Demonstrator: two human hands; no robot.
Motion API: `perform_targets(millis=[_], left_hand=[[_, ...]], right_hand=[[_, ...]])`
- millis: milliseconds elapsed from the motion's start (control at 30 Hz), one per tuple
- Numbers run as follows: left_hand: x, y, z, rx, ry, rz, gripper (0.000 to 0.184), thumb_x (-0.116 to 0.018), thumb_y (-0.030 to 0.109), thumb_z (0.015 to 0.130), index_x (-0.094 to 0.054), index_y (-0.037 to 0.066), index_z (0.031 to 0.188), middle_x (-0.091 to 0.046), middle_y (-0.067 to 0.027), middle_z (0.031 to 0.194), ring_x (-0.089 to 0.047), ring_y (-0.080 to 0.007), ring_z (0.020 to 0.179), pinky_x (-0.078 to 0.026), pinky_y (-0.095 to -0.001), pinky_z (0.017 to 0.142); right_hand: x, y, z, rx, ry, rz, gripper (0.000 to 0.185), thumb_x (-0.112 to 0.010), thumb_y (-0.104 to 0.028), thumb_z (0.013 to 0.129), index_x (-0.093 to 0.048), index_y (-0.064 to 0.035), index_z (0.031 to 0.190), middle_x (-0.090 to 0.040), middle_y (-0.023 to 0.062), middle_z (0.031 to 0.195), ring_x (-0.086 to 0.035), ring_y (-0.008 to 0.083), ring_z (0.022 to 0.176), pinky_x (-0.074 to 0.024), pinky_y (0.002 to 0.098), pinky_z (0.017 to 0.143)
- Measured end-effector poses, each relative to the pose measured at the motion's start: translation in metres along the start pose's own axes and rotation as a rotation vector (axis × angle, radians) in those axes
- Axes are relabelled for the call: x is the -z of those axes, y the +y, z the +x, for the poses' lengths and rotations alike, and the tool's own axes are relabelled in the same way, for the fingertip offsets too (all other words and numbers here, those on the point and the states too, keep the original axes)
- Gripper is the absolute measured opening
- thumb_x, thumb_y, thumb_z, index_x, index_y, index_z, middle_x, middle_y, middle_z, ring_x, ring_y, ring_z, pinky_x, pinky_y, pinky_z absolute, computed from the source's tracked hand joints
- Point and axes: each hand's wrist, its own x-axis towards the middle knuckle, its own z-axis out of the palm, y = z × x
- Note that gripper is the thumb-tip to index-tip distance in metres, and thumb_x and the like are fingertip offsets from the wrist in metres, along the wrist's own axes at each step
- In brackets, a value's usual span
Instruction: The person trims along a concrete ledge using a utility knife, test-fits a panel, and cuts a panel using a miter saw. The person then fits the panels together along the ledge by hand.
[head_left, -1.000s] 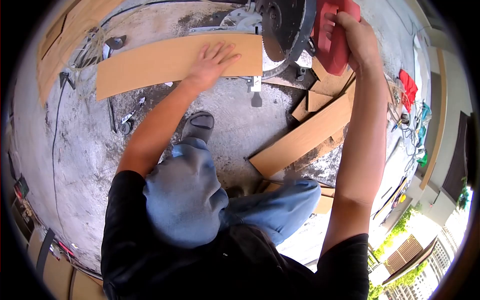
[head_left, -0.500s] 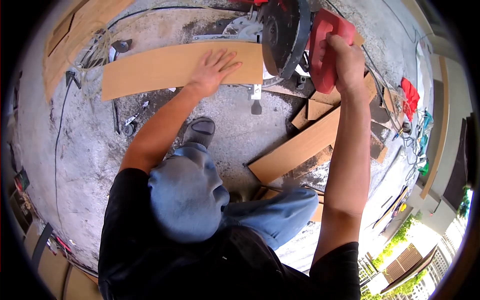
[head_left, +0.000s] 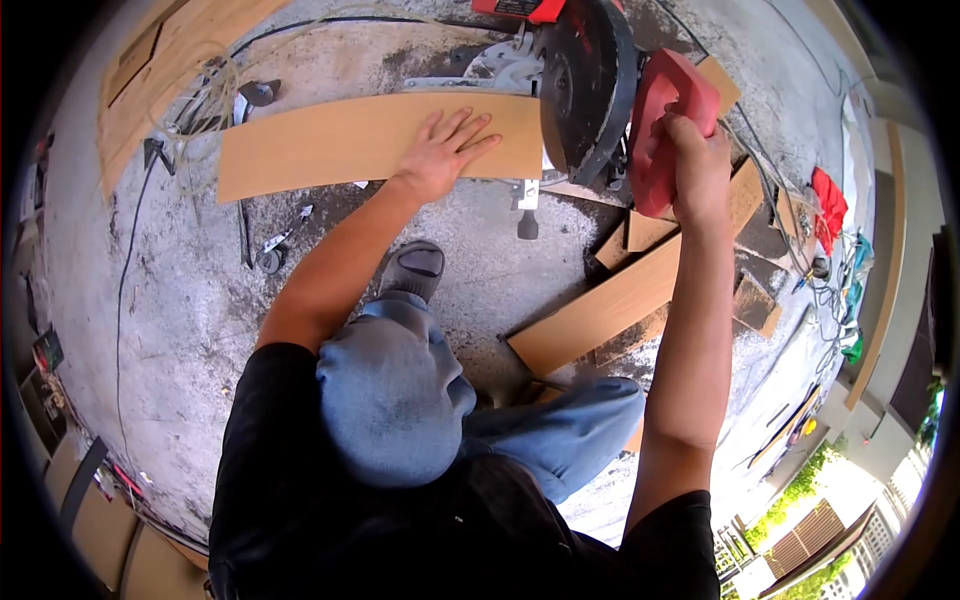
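A long light-brown board (head_left: 320, 145) lies across the metal base of a miter saw (head_left: 590, 90). My left hand (head_left: 445, 155) rests flat on the board near its right end, fingers spread. The saw's round black guard and blade stand at the board's right end, and the lower edge of the blade is hidden there. My right hand (head_left: 700, 165) is wrapped round the saw's red handle (head_left: 655, 170), just right of the guard.
Several cut board pieces (head_left: 600, 310) lie on the dusty concrete floor right of my foot (head_left: 415, 268). Cables (head_left: 125, 260) run along the left, beside a coiled hose. A red cloth (head_left: 828, 208) and more cables lie at the far right. A larger panel (head_left: 150, 90) is at the upper left.
The saw head and red handle have come down with my right hand, and the guard sits lower beside the board's end. My left hand stays flat on the board. The view has shifted slightly.
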Motion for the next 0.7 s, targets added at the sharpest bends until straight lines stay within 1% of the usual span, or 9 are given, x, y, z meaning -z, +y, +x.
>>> perform_targets(millis=[33,100,200,300,400,533,567,633,700], left_hand=[[0.0,0.0,0.0,-0.004,0.008,0.005,0.079,-0.068,0.009,0.087,-0.041,0.027,0.16,-0.037,-0.0056,0.166,-0.032,-0.0296,0.155,-0.026,-0.0586,0.122],[0.001,-0.002,0.001,-0.01,0.015,0.014,0.079,-0.068,0.009,0.087,-0.042,0.027,0.16,-0.037,-0.0055,0.166,-0.032,-0.0293,0.154,-0.026,-0.0587,0.122],[0.002,0.0,-0.001,-0.006,0.025,-0.008,0.079,-0.068,0.009,0.088,-0.042,0.027,0.16,-0.037,-0.0051,0.166,-0.033,-0.0288,0.154,-0.026,-0.0584,0.122],[0.005,0.001,0.001,-0.005,-0.026,0.026,0.079,-0.068,0.009,0.088,-0.04,0.027,0.16,-0.036,-0.005,0.167,-0.032,-0.0286,0.155,-0.026,-0.058,0.122],[0.005,0.0,0.002,-0.002,-0.049,0.055,0.079,-0.068,0.01,0.089,-0.04,0.028,0.16,-0.035,-0.005,0.168,-0.031,-0.0282,0.155,-0.025,-0.0577,0.123],[0.002,-0.001,0.001,0.007,-0.041,0.04,0.078,-0.068,0.011,0.089,-0.041,0.028,0.16,-0.034,-0.0039,0.168,-0.029,-0.0281,0.156,-0.023,-0.0574,0.124],[0.0,0.0,0.002,0.007,-0.024,0.03,0.078,-0.068,0.011,0.089,-0.041,0.029,0.16,-0.034,-0.0036,0.168,-0.029,-0.0282,0.156,-0.023,-0.0573,0.124],[-0.002,-0.001,0.002,0.011,-0.026,0.021,0.078,-0.068,0.01,0.089,-0.041,0.029,0.16,-0.034,-0.0033,0.168,-0.029,-0.0282,0.156,-0.023,-0.0573,0.124],[-0.001,0.0,0.002,0.013,-0.031,0.013,0.078,-0.068,0.01,0.089,-0.041,0.029,0.16,-0.034,-0.003,0.168,-0.029,-0.0283,0.156,-0.023,-0.0573,0.124]], right_hand=[[0.001,0.003,-0.001,-0.001,0.0,0.001,0.019,-0.064,-0.02,0.088,-0.068,-0.0014,0.093,-0.07,0.0059,0.078,-0.065,0.0154,0.069,-0.0519,0.0309,0.068],[0.003,0.008,-0.001,0.007,-0.04,-0.016,0.029,-0.065,-0.018,0.09,-0.065,0.0027,0.11,-0.07,0.0102,0.091,-0.068,0.0179,0.077,-0.0552,0.0318,0.073],[0.001,0.008,-0.005,-0.019,-0.049,0.041,0.028,-0.064,-0.017,0.09,-0.065,0.0027,0.11,-0.07,0.01,0.09,-0.068,0.0177,0.077,-0.0548,0.0321,0.072],[0.0,0.007,-0.008,-0.033,-0.039,0.065,0.029,-0.064,-0.017,0.09,-0.064,0.0031,0.111,-0.07,0.01,0.09,-0.068,0.0176,0.076,-0.0548,0.0321,0.072],[0.003,0.013,-0.006,-0.021,-0.026,-0.029,0.031,-0.064,-0.018,0.09,-0.065,0.0036,0.113,-0.07,0.0102,0.09,-0.068,0.0176,0.076,-0.055,0.0321,0.072],[0.0,0.013,-0.01,-0.046,-0.02,0.03,0.034,-0.065,-0.019,0.09,-0.065,0.0042,0.115,-0.071,0.0102,0.091,-0.068,0.0178,0.077,-0.0548,0.0311,0.073],[-0.002,0.012,-0.012,-0.047,-0.02,0.029,0.034,-0.065,-0.019,0.09,-0.065,0.0042,0.115,-0.071,0.0102,0.091,-0.068,0.0178,0.077,-0.0548,0.0311,0.073],[-0.006,0.009,-0.015,-0.025,0.026,0.084,0.02,-0.064,-0.017,0.088,-0.068,0.0013,0.095,-0.069,0.0068,0.079,-0.065,0.0147,0.071,-0.0522,0.0295,0.068],[-0.005,0.011,-0.015,-0.023,0.023,0.079,0.02,-0.064,-0.017,0.089,-0.068,0.0014,0.096,-0.069,0.007,0.079,-0.065,0.0148,0.071,-0.0524,0.0296,0.068]])
